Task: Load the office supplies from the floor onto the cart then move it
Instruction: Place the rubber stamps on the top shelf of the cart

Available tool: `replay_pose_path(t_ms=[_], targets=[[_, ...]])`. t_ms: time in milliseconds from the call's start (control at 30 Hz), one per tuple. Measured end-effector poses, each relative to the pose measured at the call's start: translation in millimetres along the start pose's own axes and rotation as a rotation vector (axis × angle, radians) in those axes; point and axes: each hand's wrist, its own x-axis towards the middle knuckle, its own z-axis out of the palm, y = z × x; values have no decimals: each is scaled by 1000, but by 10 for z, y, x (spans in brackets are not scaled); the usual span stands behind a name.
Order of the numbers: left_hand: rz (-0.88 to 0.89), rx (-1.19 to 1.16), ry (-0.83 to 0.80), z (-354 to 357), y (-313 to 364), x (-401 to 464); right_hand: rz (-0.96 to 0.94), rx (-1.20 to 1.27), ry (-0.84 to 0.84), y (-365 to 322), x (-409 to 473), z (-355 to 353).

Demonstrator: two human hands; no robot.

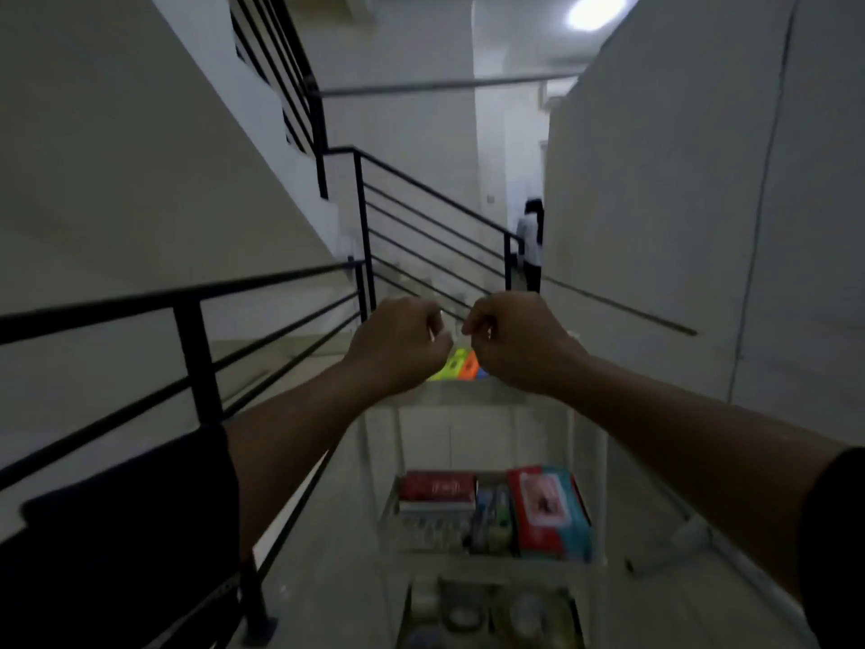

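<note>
**Both fists over the top of the loaded cart**

My left hand [398, 341] and right hand [515, 339] sit side by side at the centre of the frame, knuckles up, fingers curled under, nearly touching each other. They hang right above the top tier of the white cart [472, 400], but the blur hides what my fingers close on, so I cannot tell whether I grip a handle or the rim, or nothing at all.

The cart stands just below my forearms, running from the middle down to the bottom edge of the frame. On its top tier, peeking out between my wrists, are bright blocks in green and orange [461, 365]. On the middle tier, lower centre, lie a red box [437, 489] on the left, a red and teal packet [547, 510] on the right, and some small blue and green items [491, 512] between them. The bottom tier, at the lower edge, holds pale round things [468, 615] too blurred to name.

A black railing [187, 302] crosses the left of the frame, with stair rails climbing toward the upper centre. White walls close in on both sides. A person [531, 245] in a light top stands at the far end, right of centre. A ceiling light [597, 9] glows at the upper right.
</note>
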Motion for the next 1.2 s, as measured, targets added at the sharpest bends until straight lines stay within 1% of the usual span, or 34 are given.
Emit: replay_pose_path(t_ms=[100,200,300,467,533,633,800,1000,1100,1200], targets=[[47,-30,-174,-62,150,-415,42,7,-15,-155,-350,8],[-20,-73,-285,-13,239,-923,99,43,-47,-322,-796,80],[-89,-105,-356,96,286,-1551,189,67,-110,-451,-1370,168],[-196,-136,-499,432,320,-2731,287,124,-233,-518,-2586,461],[-224,-144,-566,606,326,-3201,343,108,-304,-489,-3087,617],[-236,-153,-614,851,347,-3815,452,110,-401,-437,-3766,837],[-314,-236,-762,1304,351,-4533,588,118,-532,-228,-4649,1237],[-417,-272,-932,1980,199,-5162,765,142,-664,97,-5342,1803],[-496,-286,-985,2305,99,-5437,807,149,-711,254,-5603,2091],[-538,-282,-1064,2574,17,-5682,867,172,-738,376,-5829,2350]])
